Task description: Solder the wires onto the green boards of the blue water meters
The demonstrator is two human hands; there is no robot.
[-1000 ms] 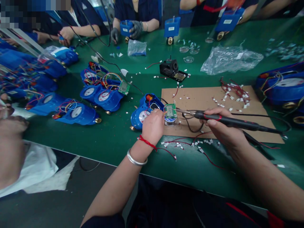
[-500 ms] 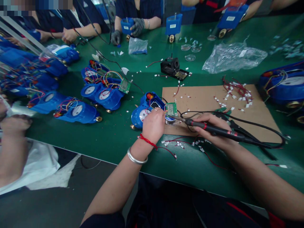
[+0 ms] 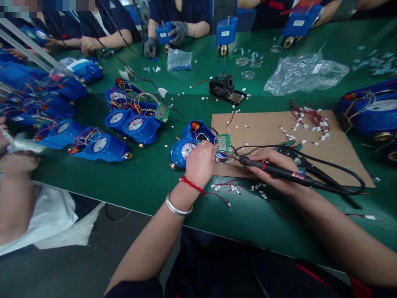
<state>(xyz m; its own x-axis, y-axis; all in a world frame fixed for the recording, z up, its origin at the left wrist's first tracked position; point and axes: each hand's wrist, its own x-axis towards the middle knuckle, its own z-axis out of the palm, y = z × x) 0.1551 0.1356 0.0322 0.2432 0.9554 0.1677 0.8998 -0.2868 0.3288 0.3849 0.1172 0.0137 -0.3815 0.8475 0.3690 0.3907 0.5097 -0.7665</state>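
Observation:
My right hand (image 3: 281, 158) is wrapped round a black soldering iron (image 3: 274, 169) with red bands, its thin tip pointing left to the lower edge of a small green circuit board (image 3: 223, 143) with a display. Beside that board my left hand (image 3: 201, 162) is closed in a pinch; its fingers hide whatever is between them. Partly behind the left hand lies an open blue water meter (image 3: 179, 153) with a white dial and coloured wires. A solder spool (image 3: 221, 157) sits just under the board. Whether the tip touches the board, I cannot tell.
Right of my hands, black-handled pliers (image 3: 319, 169) lie on a cardboard sheet (image 3: 257, 124) with red connector wires (image 3: 310, 118). Behind stands a black soldering-iron stand (image 3: 221, 87). More blue meters (image 3: 101, 145) crowd the left. Co-workers sit across the green table (image 3: 139, 174).
My right hand and the soldering iron have shifted slightly left, and the iron's cable with them. My left hand stays in nearly the same place beside the circuit board.

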